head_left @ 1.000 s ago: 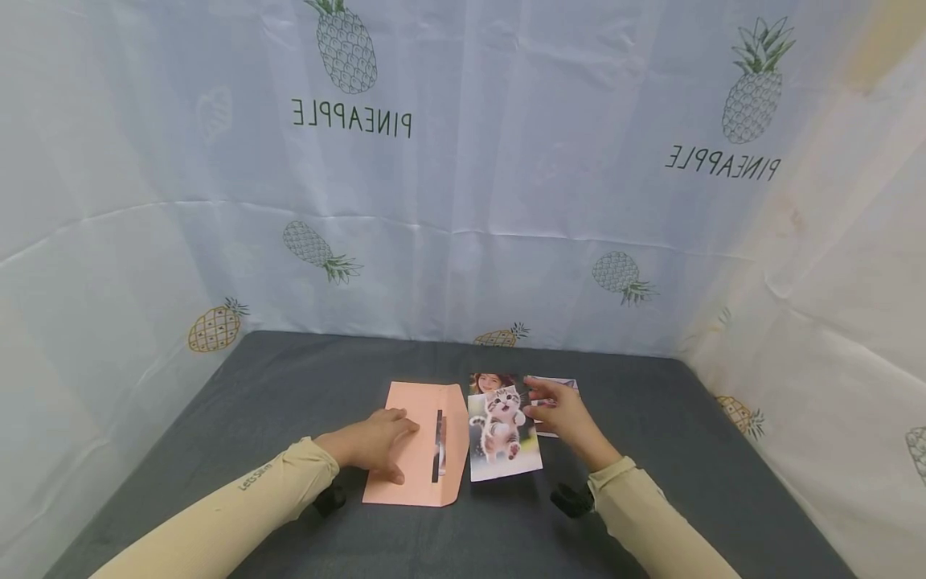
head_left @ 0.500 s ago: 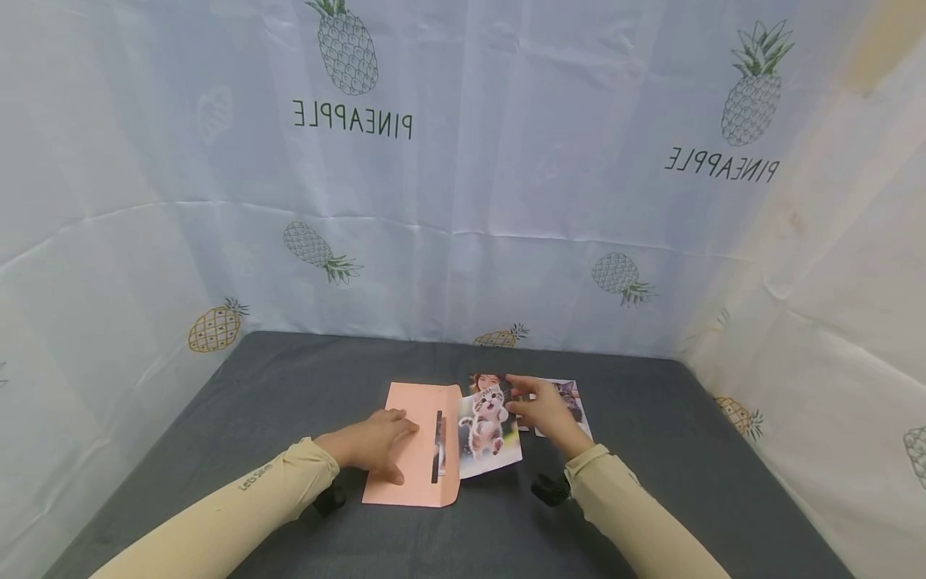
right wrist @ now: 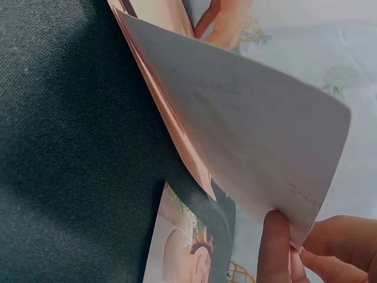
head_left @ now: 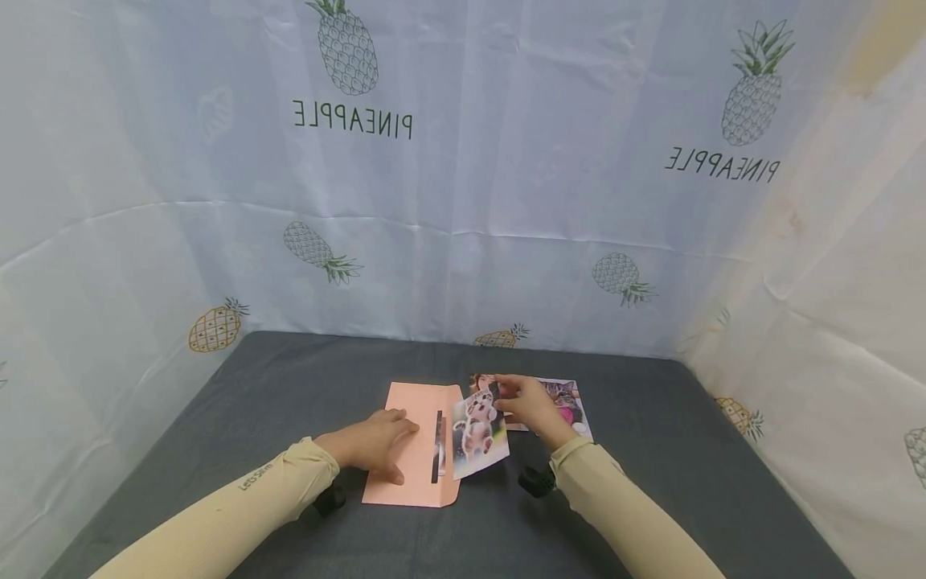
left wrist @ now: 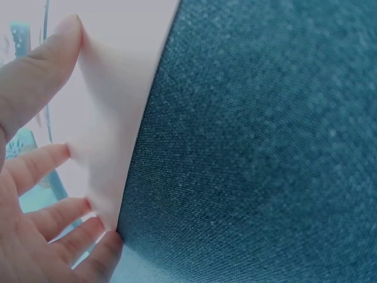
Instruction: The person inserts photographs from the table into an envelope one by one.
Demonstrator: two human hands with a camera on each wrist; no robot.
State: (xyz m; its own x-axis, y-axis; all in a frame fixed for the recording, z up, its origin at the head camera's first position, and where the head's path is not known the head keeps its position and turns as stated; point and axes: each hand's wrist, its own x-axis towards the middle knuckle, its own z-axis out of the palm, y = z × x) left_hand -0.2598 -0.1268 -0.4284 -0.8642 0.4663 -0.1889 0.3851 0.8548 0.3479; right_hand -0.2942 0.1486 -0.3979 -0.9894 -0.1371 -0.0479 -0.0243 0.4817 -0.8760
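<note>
A pink envelope (head_left: 405,396) lies on the dark cloth, its flap side to the right. My left hand (head_left: 370,444) rests on it with thumb and fingers spread. A dark strip and a sliver of a picture (head_left: 442,450) show at the envelope's mouth. My right hand (head_left: 534,408) pinches a kitten photo (head_left: 476,441) at its right edge. The photo is tilted, its left edge overlapping the flap in the head view. In the right wrist view, the white back of the photo (right wrist: 247,130) shows faint writing, with the flap below it.
Partly behind the kitten photo lies a photo of a person (head_left: 482,382). Another photo, with a cat (head_left: 571,402), lies to the right, partly covered by my right hand. A pineapple-print curtain (head_left: 463,177) hangs behind the dark-covered table (head_left: 311,370).
My right hand has moved left with the kitten photo, from beside the envelope to over its flap. More of the cat photo behind shows now. The left hand stays in place.
</note>
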